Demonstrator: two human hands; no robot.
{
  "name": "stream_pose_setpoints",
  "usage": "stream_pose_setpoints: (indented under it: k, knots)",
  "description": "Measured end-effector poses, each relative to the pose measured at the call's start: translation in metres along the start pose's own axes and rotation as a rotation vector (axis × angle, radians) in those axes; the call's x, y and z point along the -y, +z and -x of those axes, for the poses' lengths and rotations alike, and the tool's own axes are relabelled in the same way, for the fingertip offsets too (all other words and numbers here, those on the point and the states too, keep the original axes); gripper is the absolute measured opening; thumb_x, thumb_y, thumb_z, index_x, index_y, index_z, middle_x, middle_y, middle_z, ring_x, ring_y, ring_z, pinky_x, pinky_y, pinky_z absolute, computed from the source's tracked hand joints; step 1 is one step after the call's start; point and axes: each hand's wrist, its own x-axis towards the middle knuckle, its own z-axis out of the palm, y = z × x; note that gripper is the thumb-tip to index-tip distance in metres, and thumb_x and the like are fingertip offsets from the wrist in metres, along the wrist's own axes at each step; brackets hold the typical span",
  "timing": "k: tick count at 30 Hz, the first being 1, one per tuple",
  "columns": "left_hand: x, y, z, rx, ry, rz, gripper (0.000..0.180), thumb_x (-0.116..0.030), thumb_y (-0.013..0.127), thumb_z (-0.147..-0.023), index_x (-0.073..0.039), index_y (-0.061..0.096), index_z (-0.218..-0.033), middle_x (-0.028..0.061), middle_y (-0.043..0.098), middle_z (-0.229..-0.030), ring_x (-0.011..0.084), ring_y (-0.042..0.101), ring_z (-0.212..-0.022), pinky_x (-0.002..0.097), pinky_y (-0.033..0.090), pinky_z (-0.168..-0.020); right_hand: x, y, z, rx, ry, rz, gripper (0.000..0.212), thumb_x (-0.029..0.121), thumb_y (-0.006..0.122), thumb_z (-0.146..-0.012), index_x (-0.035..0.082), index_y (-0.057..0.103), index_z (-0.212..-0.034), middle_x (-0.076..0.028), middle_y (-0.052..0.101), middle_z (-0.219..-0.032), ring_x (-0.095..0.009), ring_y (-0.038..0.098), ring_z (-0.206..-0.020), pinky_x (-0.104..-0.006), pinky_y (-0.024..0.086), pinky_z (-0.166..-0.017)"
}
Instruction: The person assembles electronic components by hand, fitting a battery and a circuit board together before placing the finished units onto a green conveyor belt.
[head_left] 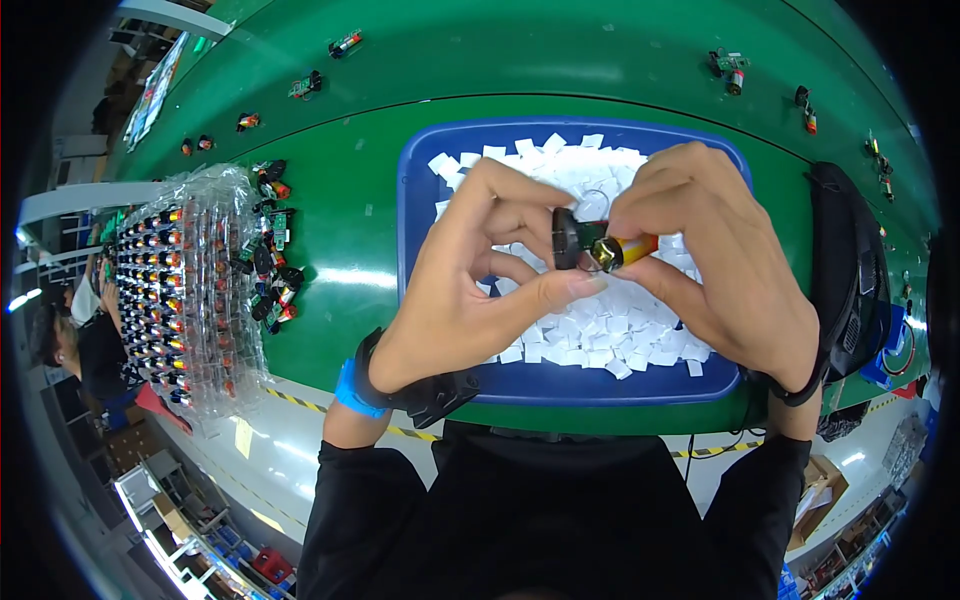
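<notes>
My left hand (470,290) and my right hand (715,255) meet above a blue tray (415,190) filled with several small white square pads (600,330). Between the fingertips sits a small motor part (592,247): a black round cap on the left, a brass middle and an orange-yellow body on the right. My left thumb and fingers pinch the black cap end. My right fingers grip the orange body end. Both wrists wear dark straps, the left one with a blue band.
A clear plastic blister tray (190,290) packed with several small orange-tipped parts lies at the left on the green conveyor belt (350,260). Loose parts (272,270) lie beside it, and others (728,68) are scattered along the far belt. A black bag (850,270) sits at right.
</notes>
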Motion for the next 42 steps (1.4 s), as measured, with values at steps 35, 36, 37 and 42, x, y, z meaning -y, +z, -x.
stream_pose_setpoints:
  k: [35,36,37,42]
  knots:
    - [-0.005,-0.003,0.001,0.042,-0.067,-0.013,0.04,0.008,0.06,-0.086,0.005,0.051,-0.125,0.0133,0.06,-0.11,0.0178,0.065,-0.094,0.0307,0.064,-0.065,0.016,0.013,-0.001,-0.191,-0.053,0.132,0.023,-0.004,0.08,-0.069,-0.002,0.071,-0.09,-0.013,0.074,-0.097,-0.029,0.069,-0.097,-0.0343,0.059,-0.077]
    - [-0.004,-0.003,0.0,0.039,-0.049,-0.073,0.038,0.008,0.061,-0.085,0.005,0.054,-0.122,0.0129,0.061,-0.11,0.0171,0.064,-0.096,0.0304,0.064,-0.065,0.013,0.013,-0.002,-0.194,-0.033,0.087,0.023,-0.004,0.08,-0.069,-0.002,0.071,-0.09,-0.013,0.074,-0.097,-0.029,0.069,-0.097,-0.0338,0.059,-0.076]
    - [-0.004,-0.003,0.0,0.039,-0.049,-0.072,0.038,0.008,0.061,-0.085,0.005,0.054,-0.122,0.0129,0.061,-0.11,0.0171,0.064,-0.096,0.0304,0.064,-0.065,0.012,0.012,-0.002,-0.193,-0.033,0.087,0.023,-0.004,0.08,-0.069,-0.002,0.071,-0.09,-0.013,0.074,-0.097,-0.029,0.069,-0.097,-0.0338,0.059,-0.076]
    - [-0.007,-0.001,0.0,0.042,-0.065,-0.015,0.037,0.003,0.067,-0.087,0.004,0.055,-0.121,0.0125,0.062,-0.109,0.0159,0.063,-0.095,0.0288,0.063,-0.065,0.009,0.012,-0.002,-0.205,-0.122,0.179,0.023,-0.004,0.08,-0.069,-0.002,0.071,-0.09,-0.014,0.074,-0.097,-0.029,0.069,-0.095,-0.0336,0.059,-0.075]
